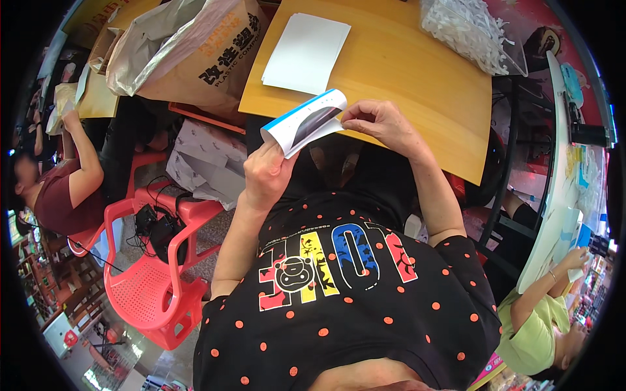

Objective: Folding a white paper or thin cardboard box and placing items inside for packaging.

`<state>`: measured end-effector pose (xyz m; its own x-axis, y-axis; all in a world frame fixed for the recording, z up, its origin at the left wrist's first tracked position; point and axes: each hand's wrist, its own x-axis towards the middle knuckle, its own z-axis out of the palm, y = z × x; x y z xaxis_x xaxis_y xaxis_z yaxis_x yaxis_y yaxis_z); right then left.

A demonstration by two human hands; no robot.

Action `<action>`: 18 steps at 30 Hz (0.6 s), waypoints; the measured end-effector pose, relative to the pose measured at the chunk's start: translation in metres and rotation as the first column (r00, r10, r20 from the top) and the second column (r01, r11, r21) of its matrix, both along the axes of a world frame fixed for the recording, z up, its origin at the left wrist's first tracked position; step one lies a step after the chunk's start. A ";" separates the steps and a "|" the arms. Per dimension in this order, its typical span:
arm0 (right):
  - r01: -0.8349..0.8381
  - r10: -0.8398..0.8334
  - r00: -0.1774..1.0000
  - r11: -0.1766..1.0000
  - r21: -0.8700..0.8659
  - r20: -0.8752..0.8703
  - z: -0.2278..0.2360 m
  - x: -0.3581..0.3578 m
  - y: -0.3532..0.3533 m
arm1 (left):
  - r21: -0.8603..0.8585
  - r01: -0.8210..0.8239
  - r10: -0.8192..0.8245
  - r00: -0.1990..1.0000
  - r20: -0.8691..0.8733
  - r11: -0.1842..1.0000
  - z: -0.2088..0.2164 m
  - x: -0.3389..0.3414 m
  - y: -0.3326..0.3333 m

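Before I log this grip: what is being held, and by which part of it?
The curled paper: the left hand grips its lower end. The right hand is at its right edge; whether it pinches there cannot be told.

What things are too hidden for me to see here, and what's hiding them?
All in the head view:
- Some fingertips of the left hand: behind the curled leaflet.
- Part of the leaflet's inside: hidden by its own curl.
- Lower sheets in the white paper stack: under the top sheet.
- The clear plastic bag's far end: cut off by the top edge.
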<state>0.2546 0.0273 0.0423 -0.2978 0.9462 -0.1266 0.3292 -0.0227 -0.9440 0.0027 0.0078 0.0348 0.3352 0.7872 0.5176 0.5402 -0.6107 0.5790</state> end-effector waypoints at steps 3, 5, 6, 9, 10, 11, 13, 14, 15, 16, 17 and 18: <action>-0.038 0.038 0.999 0.999 -0.039 -0.003 -0.005 0.001 -0.001 | -0.011 0.025 -0.025 1.000 -0.009 1.000 -0.005 -0.002 -0.001; -0.056 0.057 0.998 0.995 -0.079 0.010 -0.003 -0.002 -0.003 | -0.019 0.020 -0.020 1.000 -0.001 1.000 -0.004 -0.001 -0.002; -0.056 0.057 0.998 0.996 -0.066 0.016 -0.004 -0.003 -0.004 | -0.023 0.016 -0.016 1.000 0.003 1.000 -0.004 -0.001 -0.002; -0.050 0.051 0.997 0.999 -0.021 0.050 -0.008 -0.007 -0.005 | -0.018 0.019 -0.019 0.999 0.032 1.000 -0.005 -0.001 -0.004; -0.046 0.046 0.996 0.999 -0.003 0.072 -0.008 -0.008 -0.006 | -0.018 0.021 -0.020 0.999 0.033 1.000 -0.006 0.000 -0.004; -0.042 0.040 0.995 0.999 0.015 0.093 -0.008 -0.008 -0.006 | -0.018 0.022 -0.022 0.999 0.033 1.000 -0.006 0.000 -0.004; -0.031 0.030 0.997 0.999 0.011 0.077 -0.008 -0.008 -0.006 | -0.019 0.023 -0.022 1.000 0.018 1.000 -0.007 -0.001 -0.005; -0.025 0.024 0.997 1.000 0.008 0.069 -0.008 -0.008 -0.006 | -0.022 0.024 -0.024 1.000 0.003 0.999 -0.007 -0.002 -0.005; -0.020 0.020 0.998 1.000 0.003 0.057 -0.009 -0.008 -0.007 | -0.024 0.025 -0.025 1.000 -0.010 0.999 -0.008 -0.003 -0.006; -0.015 0.015 0.999 1.000 -0.003 0.046 -0.011 -0.008 -0.007 | 0.005 0.040 -0.040 0.999 -0.008 0.999 -0.009 -0.004 -0.006; -0.009 0.009 0.999 1.000 -0.008 0.034 -0.012 -0.007 -0.008 | 0.034 0.056 -0.056 0.998 -0.006 0.998 -0.010 -0.005 -0.005; -0.016 0.016 1.000 1.000 -0.022 0.021 -0.010 -0.006 -0.009 | 0.063 0.070 -0.070 0.998 -0.004 0.996 -0.011 -0.005 -0.005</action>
<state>0.2481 0.0187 0.0318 -0.3100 0.9382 -0.1539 0.3494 -0.0381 -0.9362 -0.0024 0.0032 0.0240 0.3893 0.7279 0.5644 0.4960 -0.6820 0.5374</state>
